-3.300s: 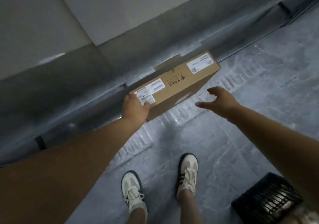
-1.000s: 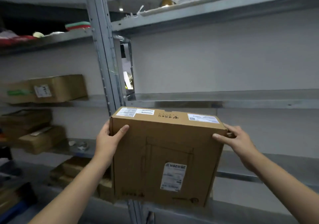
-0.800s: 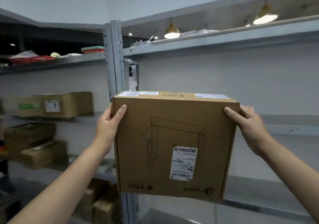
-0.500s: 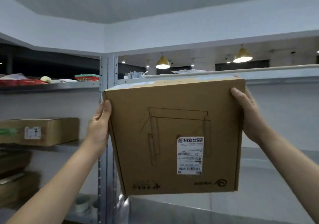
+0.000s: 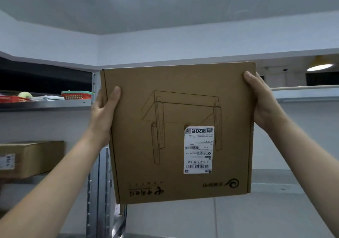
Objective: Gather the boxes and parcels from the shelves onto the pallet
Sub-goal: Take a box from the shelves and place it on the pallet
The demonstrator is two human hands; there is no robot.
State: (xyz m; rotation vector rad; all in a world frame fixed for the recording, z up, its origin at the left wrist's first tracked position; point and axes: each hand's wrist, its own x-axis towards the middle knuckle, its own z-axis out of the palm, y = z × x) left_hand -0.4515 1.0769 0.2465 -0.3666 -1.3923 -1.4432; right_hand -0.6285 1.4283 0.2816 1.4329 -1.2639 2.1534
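Note:
A flat brown cardboard box fills the middle of the head view, held up high in front of the shelves with its broad face toward me. It carries a line drawing of a table and a white shipping label, both upside down. My left hand grips its upper left edge, thumb on the front face. My right hand grips the upper right edge the same way. The fingers of both hands are hidden behind the box. The pallet is out of sight.
A grey metal shelf upright stands behind the box's left edge. Another cardboard box lies on a left shelf. Red and green baskets sit on the upper left shelf. A ceiling lamp glows at upper right.
The box has come up from the low shelf by the floor to well above chest height. My right hand, free at first, now grips it. My view has tilted up toward the ceiling.

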